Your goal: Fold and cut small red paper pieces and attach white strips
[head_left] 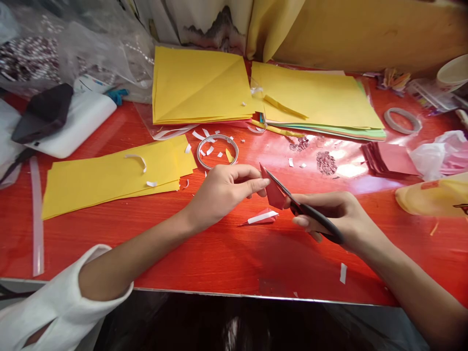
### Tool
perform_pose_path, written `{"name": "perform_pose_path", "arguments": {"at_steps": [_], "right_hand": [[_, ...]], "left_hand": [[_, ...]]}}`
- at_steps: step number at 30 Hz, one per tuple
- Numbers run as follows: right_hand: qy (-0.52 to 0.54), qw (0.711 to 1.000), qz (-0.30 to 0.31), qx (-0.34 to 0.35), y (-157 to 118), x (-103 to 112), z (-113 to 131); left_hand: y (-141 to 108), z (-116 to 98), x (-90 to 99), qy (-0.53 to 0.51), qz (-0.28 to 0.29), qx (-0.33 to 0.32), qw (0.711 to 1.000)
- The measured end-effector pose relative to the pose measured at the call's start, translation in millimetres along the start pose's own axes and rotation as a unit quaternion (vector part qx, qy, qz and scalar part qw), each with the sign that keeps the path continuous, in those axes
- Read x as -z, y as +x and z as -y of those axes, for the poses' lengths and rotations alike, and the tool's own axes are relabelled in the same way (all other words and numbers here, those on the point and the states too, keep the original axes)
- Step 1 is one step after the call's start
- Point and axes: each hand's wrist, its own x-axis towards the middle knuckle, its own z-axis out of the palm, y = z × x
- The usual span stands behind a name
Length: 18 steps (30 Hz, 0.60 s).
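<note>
Between thumb and fingers, my left hand (228,192) pinches the edge of a small folded red paper piece (275,194), held above the table. Black-handled scissors (317,220) are gripped in my right hand (336,214), their blades pointing up and left along the red paper. Whether the blades are parted or together is hard to see. Just below the hands lies another folded red paper piece (263,217) with a white strip on it. A roll of tape (218,151) lies flat beyond my left hand, with white scraps in and around it.
Yellow paper strips (117,170) lie at left. Two stacks of yellow sheets (201,87) stand at the back. Red paper squares (393,158), another tape roll (402,121) and a yellowish cup (431,196) are at right. A white device (76,122) sits far left.
</note>
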Motion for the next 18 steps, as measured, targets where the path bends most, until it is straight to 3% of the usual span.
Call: {"name": "perform_pose_path", "arguments": {"at_steps": [7, 18], "right_hand": [[-0.021, 0.999, 0.012, -0.021, 1.2, 1.2, 1.8], [-0.026, 1.0, 0.012, 0.007, 0.8, -0.4, 0.9]], "left_hand": [[0.3, 1.6, 0.7, 0.006, 0.017, -0.003, 1.0], [0.2, 0.5, 1.5, -0.002, 0.032, 0.003, 0.999]]}}
